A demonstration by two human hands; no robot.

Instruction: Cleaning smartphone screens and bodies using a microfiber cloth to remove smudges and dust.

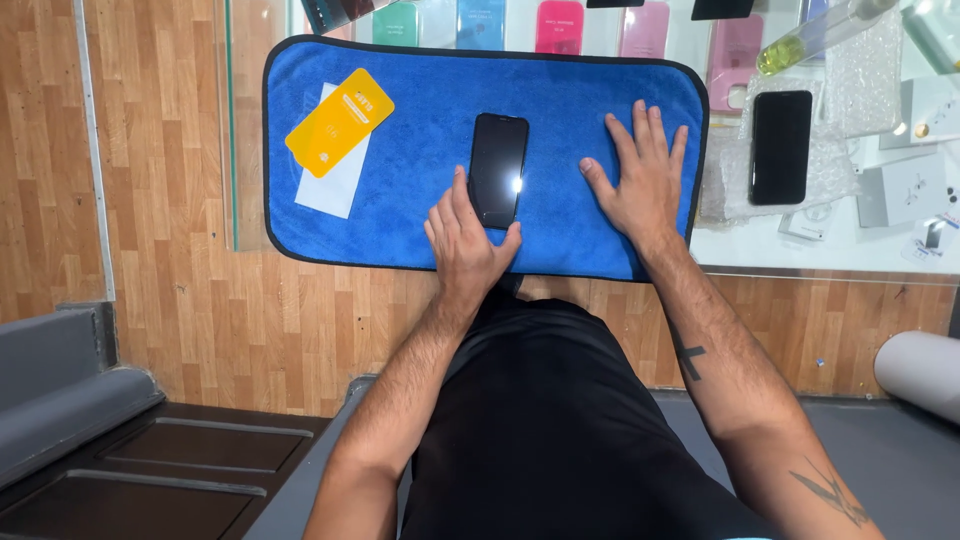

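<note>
A: Where do we stand with the phone (498, 168)?

B: It lies face up near the middle of the blue cloth (420, 130) on the bench (800, 250), screen dark, with one bright glare spot low on the glass. Our left hand (466, 238) is at its lower end — thumb against the right bottom corner, fingers (447, 215) running up along the left edge. It is a loose cradle, not a closed grasp; the phone is pinched lightly at most and not lifted.

A: And the right hand (640, 175)?

B: Flat on the cloth, fingers spread wide, holding nothing. It sits well to the right of the phone, apart from it, and seems to be pinning the cloth down.

A: So how do we handle this well?

B: We judge that the steadying matters most. Keep the right palm pressing so the cloth cannot creep, and let the left touch only the phone's edges — a fingertip on the glass would leave a smear. The yellow packet (340, 121) lies on a white sheet (335, 175) at the cloth's left end, within easy reach but clear of the phone.

A: Anything to mind nearby?

B: A second dark phone (781, 146) rests on bubble wrap off the cloth to the right, beside small white boxes (900, 190); we should keep our right elbow from sweeping those.
</note>
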